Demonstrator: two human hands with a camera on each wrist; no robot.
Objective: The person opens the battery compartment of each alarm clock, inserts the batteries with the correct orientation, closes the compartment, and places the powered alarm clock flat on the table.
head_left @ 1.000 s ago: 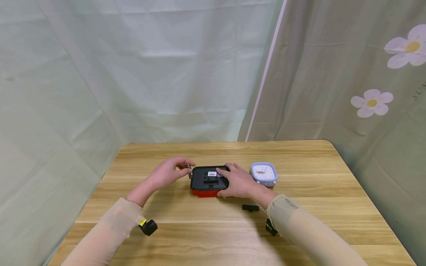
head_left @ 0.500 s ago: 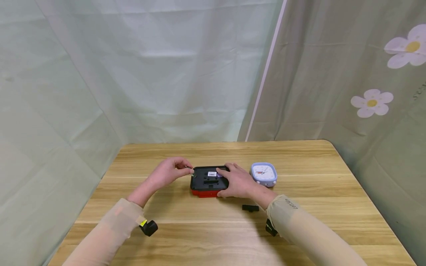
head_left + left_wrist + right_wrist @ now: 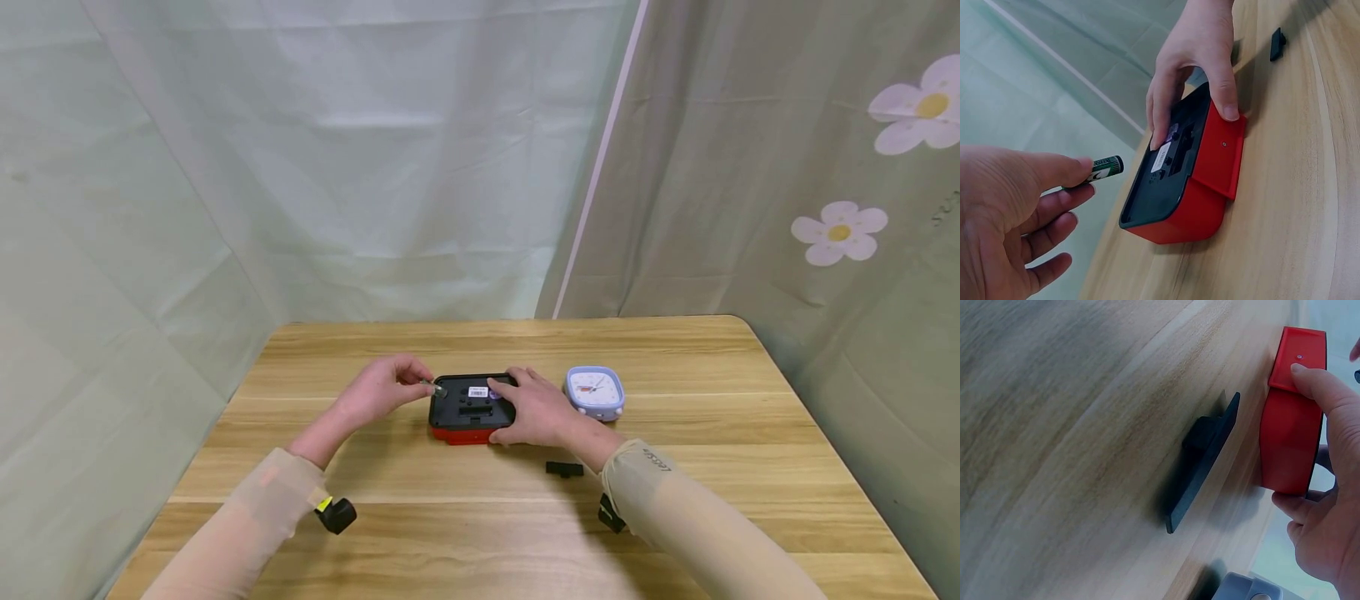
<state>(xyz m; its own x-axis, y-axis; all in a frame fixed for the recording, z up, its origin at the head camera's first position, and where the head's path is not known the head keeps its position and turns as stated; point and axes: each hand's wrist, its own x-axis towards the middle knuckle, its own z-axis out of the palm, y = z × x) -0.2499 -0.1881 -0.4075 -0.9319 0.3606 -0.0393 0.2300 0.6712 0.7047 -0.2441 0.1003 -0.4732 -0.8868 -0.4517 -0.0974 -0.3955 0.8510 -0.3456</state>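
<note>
My left hand [image 3: 384, 388] pinches a green and black battery [image 3: 1107, 169] between thumb and fingertips, its end pointing towards the red device [image 3: 1194, 209]. In the head view the battery overlaps the device's back left corner. The device lies with its black back [image 3: 452, 411] facing up, showing a barcode label [image 3: 477, 392] and an open battery slot [image 3: 476, 411]. My right hand [image 3: 542, 410] grips its right end, thumb on the red near side and fingers over the back. The black battery cover [image 3: 1205, 464] lies apart on the table, near my right wrist.
A light blue alarm clock [image 3: 595, 389] stands face up just beyond my right hand. Wooden tabletop [image 3: 450, 533] surrounds everything, with a pale curtain [image 3: 420, 167] behind its far edge.
The battery has swung from nearly upright beside the device to a slant over its back left corner. The left fingers have turned slightly; the right hand and device stay put.
</note>
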